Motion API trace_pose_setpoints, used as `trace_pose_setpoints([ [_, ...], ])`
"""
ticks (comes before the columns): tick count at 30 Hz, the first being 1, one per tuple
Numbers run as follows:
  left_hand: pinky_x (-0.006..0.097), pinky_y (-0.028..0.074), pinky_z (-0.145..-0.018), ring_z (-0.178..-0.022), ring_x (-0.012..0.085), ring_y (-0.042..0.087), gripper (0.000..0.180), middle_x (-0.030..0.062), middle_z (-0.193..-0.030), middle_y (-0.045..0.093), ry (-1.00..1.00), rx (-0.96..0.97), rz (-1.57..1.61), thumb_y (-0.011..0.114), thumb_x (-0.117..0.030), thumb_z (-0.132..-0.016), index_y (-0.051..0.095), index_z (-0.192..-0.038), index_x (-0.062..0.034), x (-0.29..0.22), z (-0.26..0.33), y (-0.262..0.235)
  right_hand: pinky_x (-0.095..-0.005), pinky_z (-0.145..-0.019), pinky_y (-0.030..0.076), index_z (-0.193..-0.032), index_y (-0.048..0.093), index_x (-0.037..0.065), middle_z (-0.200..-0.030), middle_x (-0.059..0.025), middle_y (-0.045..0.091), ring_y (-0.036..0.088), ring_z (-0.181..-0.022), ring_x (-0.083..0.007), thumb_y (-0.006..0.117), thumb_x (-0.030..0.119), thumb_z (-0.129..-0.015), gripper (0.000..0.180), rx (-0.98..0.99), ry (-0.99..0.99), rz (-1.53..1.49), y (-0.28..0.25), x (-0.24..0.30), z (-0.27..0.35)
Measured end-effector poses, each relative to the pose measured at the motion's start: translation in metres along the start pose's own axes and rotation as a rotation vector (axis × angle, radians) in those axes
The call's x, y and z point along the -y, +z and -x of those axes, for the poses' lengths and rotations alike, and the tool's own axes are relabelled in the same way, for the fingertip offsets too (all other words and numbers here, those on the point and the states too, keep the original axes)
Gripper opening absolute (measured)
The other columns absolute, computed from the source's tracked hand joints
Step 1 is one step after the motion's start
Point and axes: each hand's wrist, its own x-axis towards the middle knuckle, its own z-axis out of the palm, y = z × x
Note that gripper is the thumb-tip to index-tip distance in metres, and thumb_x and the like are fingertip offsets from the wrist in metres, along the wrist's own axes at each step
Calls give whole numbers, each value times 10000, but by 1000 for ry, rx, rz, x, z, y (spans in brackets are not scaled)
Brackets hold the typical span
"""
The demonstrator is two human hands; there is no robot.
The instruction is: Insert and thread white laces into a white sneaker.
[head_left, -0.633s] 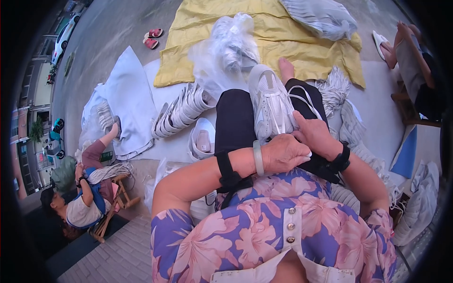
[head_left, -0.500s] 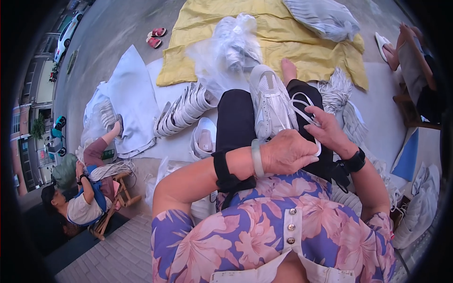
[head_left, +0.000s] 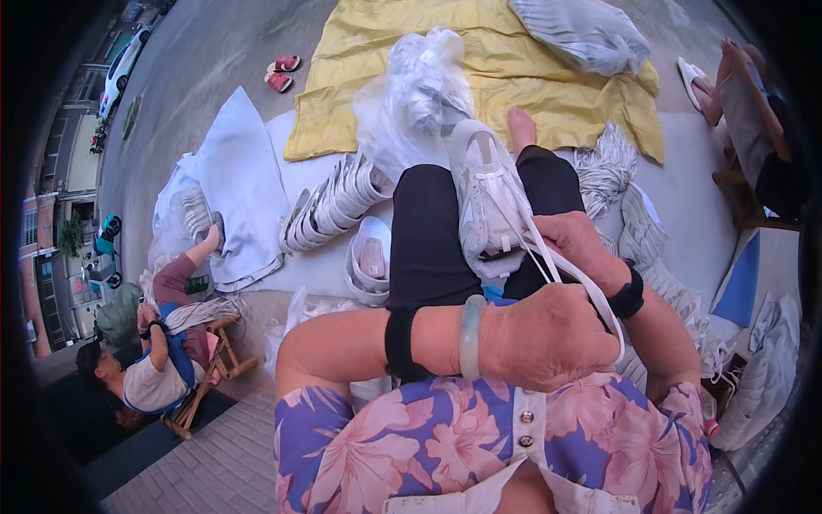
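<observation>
A white sneaker [head_left: 481, 184] rests between my black-trousered knees, toe pointing away from me. White shoelace [head_left: 541, 248] runs from its eyelets back toward my body, several strands drawn fairly straight. My left hand [head_left: 548, 338] is closed in a fist in front of my chest, with a loop of the lace passing at its knuckles. Just beyond it, my right hand [head_left: 575, 244] is closed around the lace close to the sneaker's collar. The fingertips of the left hand are hidden behind its back.
A row of nested white shoe uppers [head_left: 334, 206] and another white shoe [head_left: 371, 257] lie to the left. Bundled white laces [head_left: 606, 167] sit right of my knee. Beyond are a clear plastic bag [head_left: 419, 94] and yellow sheet [head_left: 342, 94]. A co-worker [head_left: 158, 368] sits at left.
My left hand has come back toward my chest, pulling the lace straighter. My right hand has shifted left, nearer the sneaker, and its fingers have closed in.
</observation>
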Motion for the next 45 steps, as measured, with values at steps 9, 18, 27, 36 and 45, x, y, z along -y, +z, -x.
trace_pose_setpoints([
  [9,354,421,-635,-651,241,553,144,64,-692,534,63,67,-115,574,-108,-654,515,-763,-35,-16,-11,1,-350,-465,446,-1354,262,25,-616,-115,556,580,-528,-284,589,87,-719,717,118,-162,187,19,-5,-21],
  [18,348,418,-598,-626,237,553,151,65,-665,530,121,31,-112,568,-131,-653,515,-749,-26,-24,-7,-1,-227,-397,331,-1260,388,-24,-591,18,445,400,-450,-72,516,98,-811,482,164,385,-1062,2,-21,36],
  [27,344,419,-605,-619,238,546,164,51,-650,515,132,46,-104,567,-144,-650,522,-757,-29,-32,-6,9,-195,-489,399,-914,639,11,-687,61,585,494,-536,-38,588,138,-850,152,-51,374,-642,7,-16,13],
  [36,341,415,-652,-680,235,523,166,50,-729,506,113,14,-200,593,-120,-606,527,-737,-42,-39,-4,-4,-364,-581,465,-988,582,68,-702,-158,598,596,-650,-323,599,168,-783,229,26,138,-292,44,8,-38],
  [45,309,415,-526,-628,254,528,112,108,-883,570,-274,-63,-262,594,-39,-724,567,-829,-14,-38,62,-57,-292,-511,402,-787,556,16,-589,-124,539,500,-511,-218,565,105,-759,94,-15,276,-143,-27,-28,33],
])
